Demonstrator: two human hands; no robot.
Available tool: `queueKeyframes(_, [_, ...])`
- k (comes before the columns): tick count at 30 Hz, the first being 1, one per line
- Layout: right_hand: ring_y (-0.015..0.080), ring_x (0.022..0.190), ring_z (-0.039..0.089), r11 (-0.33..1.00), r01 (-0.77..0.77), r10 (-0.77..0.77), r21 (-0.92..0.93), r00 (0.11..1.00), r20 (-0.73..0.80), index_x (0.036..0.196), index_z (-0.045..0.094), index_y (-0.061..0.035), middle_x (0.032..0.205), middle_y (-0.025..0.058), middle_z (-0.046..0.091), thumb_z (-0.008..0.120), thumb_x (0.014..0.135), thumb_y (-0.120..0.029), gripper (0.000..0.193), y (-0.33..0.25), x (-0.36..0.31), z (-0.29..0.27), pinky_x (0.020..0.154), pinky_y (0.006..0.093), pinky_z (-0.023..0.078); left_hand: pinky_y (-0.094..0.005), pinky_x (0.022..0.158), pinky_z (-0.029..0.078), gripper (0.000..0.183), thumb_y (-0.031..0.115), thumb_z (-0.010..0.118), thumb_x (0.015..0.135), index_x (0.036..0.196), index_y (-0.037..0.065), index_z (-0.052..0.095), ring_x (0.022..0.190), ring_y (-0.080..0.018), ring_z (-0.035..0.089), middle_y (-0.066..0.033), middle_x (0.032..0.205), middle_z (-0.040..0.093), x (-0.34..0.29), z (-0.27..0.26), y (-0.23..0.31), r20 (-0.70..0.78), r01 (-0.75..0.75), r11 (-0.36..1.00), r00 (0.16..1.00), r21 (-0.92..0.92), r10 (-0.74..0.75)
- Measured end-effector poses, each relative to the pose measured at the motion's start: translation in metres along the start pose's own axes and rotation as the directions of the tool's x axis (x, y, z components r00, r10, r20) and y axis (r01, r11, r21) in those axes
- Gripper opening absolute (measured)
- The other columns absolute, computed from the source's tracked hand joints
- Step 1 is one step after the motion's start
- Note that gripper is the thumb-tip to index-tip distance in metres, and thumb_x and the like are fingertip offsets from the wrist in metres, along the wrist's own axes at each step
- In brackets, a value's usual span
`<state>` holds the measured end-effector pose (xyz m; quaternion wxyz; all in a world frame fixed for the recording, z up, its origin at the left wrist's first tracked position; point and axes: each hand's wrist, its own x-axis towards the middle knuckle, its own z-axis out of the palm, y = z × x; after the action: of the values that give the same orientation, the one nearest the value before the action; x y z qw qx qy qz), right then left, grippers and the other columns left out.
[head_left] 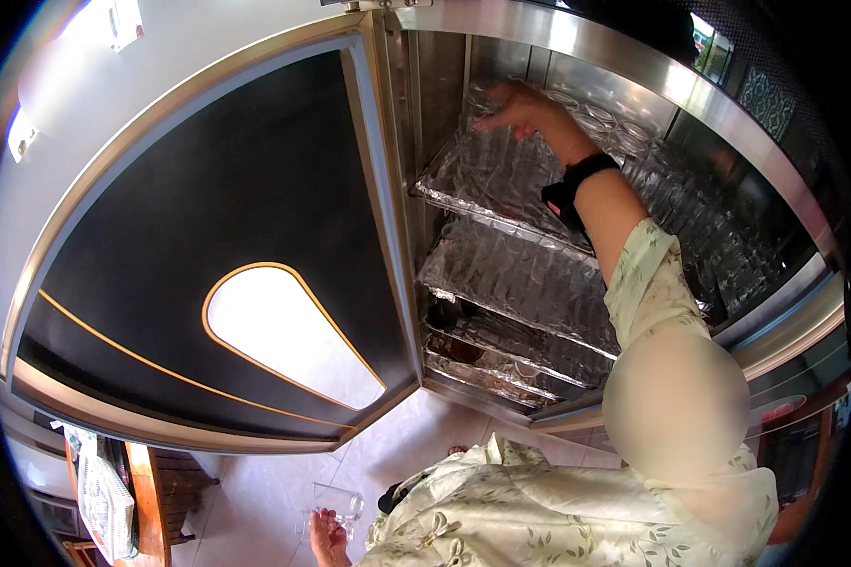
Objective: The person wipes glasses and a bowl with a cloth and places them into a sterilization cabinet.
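Observation:
My right hand [518, 106] reaches deep into an open steel cabinet [633, 66], up at the top shelf [482, 189]. Its fingers curl around a clear glass [480, 94] at the shelf's far left end. A black band [577, 184] sits on that wrist, and a pale floral sleeve covers the arm. My left hand [327, 537] hangs low near the frame's lower edge. It holds another clear glass [338, 501] above the tiled floor. Rows of clear glasses [671, 189] fill the top shelf to the right of my right hand.
The cabinet door [217, 208] stands swung open to the left, black inside with a gold-rimmed oval window [288, 335]. Several lower shelves [520, 274] hold more glassware. A wooden piece of furniture with a cloth [104, 496] stands at the lower left on a light tiled floor [397, 444].

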<state>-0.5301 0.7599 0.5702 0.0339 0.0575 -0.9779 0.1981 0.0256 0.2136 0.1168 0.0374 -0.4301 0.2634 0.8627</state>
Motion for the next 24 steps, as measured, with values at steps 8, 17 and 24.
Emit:
queueKeyframes(8, [0.036, 0.121, 0.049, 0.772, -0.166, 0.131, -0.613, 0.986, -0.102, 0.13, 0.053, -0.007, 0.135, 0.0194, 0.049, 0.052, 0.083, -0.066, 0.076, -0.053, -0.01, 0.019, 0.096, 0.0488, 0.044, -0.0204, 0.047, 0.042, 0.028, 0.036, 0.049, 0.096, 0.1, 0.01, 0.061, 0.058, -0.0071, 0.054, -0.0092, 0.106, 0.066, -0.016, 0.067, 0.018, 0.153, -0.136, 0.971, 0.983, 0.197, 0.107])
queueKeyframes(17, [0.0341, 0.097, 0.064, 0.81, 0.028, -0.226, -0.586, 0.937, -0.267, 0.137, 0.045, -0.0107, 0.118, 0.0147, 0.063, 0.051, 0.087, -0.057, 0.068, -0.076, -0.081, 0.016, 0.08, 0.0429, 0.051, -0.0179, 0.049, 0.042, 0.025, 0.02, 0.05, 0.096, 0.109, 0.001, 0.06, 0.062, -0.0077, 0.055, -0.0082, 0.099, 0.067, -0.059, 0.163, 0.036, 0.23, -0.21, 0.883, 0.966, 0.42, 0.12])
queueKeyframes(24, [0.0157, 0.085, 0.065, 0.922, 0.331, -0.373, 0.201, 0.897, 0.237, 0.141, 0.042, -0.0141, 0.126, 0.0112, 0.059, 0.073, 0.078, -0.024, 0.071, -0.115, -0.276, 0.165, 0.071, 0.0293, 0.052, -0.0176, 0.044, 0.044, 0.031, 0.028, 0.049, 0.098, 0.114, 0.002, 0.058, 0.057, -0.0083, 0.059, -0.0124, 0.113, 0.063, -0.081, 0.209, 0.046, 0.485, -0.19, 0.916, 0.874, 0.353, -0.006])
